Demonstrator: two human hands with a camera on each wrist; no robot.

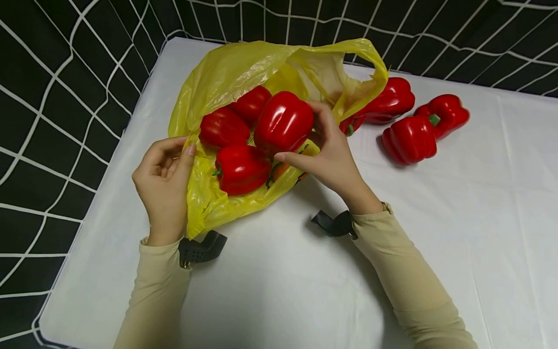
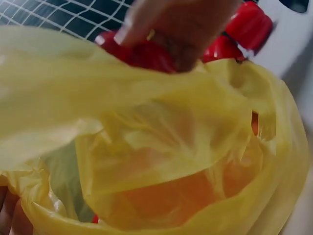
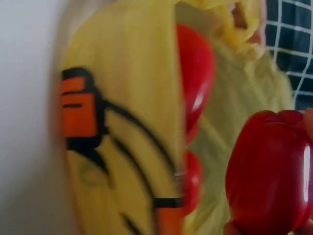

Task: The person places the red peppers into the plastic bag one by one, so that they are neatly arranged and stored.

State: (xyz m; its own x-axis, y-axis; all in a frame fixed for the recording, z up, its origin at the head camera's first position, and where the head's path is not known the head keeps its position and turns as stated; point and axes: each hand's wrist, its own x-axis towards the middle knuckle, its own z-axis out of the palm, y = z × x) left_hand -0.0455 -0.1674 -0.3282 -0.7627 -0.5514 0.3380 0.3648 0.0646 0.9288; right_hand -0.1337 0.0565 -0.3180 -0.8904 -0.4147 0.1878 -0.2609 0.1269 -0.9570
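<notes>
Two hands, set apart: the left hand point(image 1: 167, 179) pinches the left edge of one yellow plastic bag point(image 1: 226, 65); the right hand point(image 1: 333, 157) grips one red bell pepper point(image 1: 283, 121) over the bag's mouth. It is glossy and ribbed, long axis running roughly away from the person, lobed end far. Three peppers point(image 1: 243, 169) lie inside; at least three others point(image 1: 410, 140) lie right of the bag.

yellow bag point(image 1: 218, 72) | open, crumpled | three red peppers point(image 1: 244, 169) inside | held pepper point(image 1: 284, 122) at opening
</notes>
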